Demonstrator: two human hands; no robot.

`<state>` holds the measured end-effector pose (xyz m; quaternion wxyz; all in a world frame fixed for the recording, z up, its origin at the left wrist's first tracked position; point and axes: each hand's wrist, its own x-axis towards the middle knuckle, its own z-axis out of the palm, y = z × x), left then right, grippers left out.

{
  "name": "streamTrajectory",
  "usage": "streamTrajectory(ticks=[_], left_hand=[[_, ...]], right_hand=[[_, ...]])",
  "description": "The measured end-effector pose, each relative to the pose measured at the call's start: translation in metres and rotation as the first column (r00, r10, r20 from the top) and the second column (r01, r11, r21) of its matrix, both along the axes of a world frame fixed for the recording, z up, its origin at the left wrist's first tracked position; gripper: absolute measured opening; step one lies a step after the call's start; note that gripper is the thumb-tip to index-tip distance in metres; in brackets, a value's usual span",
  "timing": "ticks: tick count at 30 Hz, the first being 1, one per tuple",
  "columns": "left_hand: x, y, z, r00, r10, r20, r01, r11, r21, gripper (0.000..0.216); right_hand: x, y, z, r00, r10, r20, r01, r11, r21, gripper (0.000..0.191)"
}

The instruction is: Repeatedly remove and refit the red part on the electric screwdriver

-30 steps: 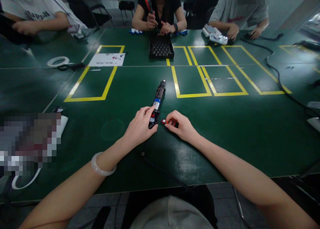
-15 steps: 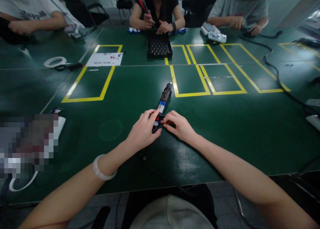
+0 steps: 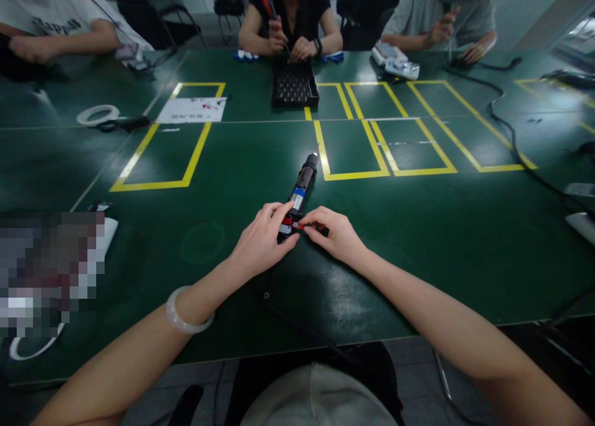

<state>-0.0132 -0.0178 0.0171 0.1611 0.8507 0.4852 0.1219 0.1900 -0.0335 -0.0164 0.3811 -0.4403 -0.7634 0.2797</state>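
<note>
An electric screwdriver [image 3: 304, 181] with its inner parts exposed lies slanted on the table, its thin tip pointing away from me. It has a black front, a silver motor with a blue band, and red and white parts at the rear. My left hand [image 3: 263, 237] wraps round the rear end from the left, fingers on top and thumb at the near side. From the right, my right hand [image 3: 332, 230] pinches what looks like a red wire [image 3: 303, 226] at the rear parts. My fingers partly hide where the wire meets the body.
Yellow tape rectangles [image 3: 357, 177] mark the green table [image 3: 418, 246]. A black tray [image 3: 295, 97] stands opposite, before a person holding a red tool [image 3: 266, 1]. Others sit either side. A tape roll [image 3: 97, 115] and paper sheet [image 3: 193, 110] lie left; a black cable [image 3: 504, 119] runs right.
The view has shifted slightly. My right fingertips sit a little closer to the rear parts, with the red wire still pinched. The co-worker at far right has raised a hand.
</note>
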Motion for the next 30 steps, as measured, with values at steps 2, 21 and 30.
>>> streamTrajectory(ticks=[2, 21, 30], left_hand=[[0.001, 0.002, 0.002, 0.999, 0.009, -0.039, -0.009, 1.000, 0.005, 0.061], [-0.028, 0.040, 0.007, 0.936, 0.166, -0.311, -0.100, 0.971, 0.219, 0.068], [-0.118, 0.094, 0.011, 0.820, 0.452, -0.351, -0.417, 0.892, 0.176, 0.078]], right_hand=[[0.001, 0.000, 0.001, 1.000, -0.006, -0.013, 0.006, 1.000, 0.001, 0.014], [0.001, -0.001, 0.001, 0.999, 0.020, -0.045, -0.023, 0.997, -0.069, 0.029], [0.002, 0.001, -0.003, 0.997, 0.031, -0.066, -0.037, 0.995, -0.093, 0.026]])
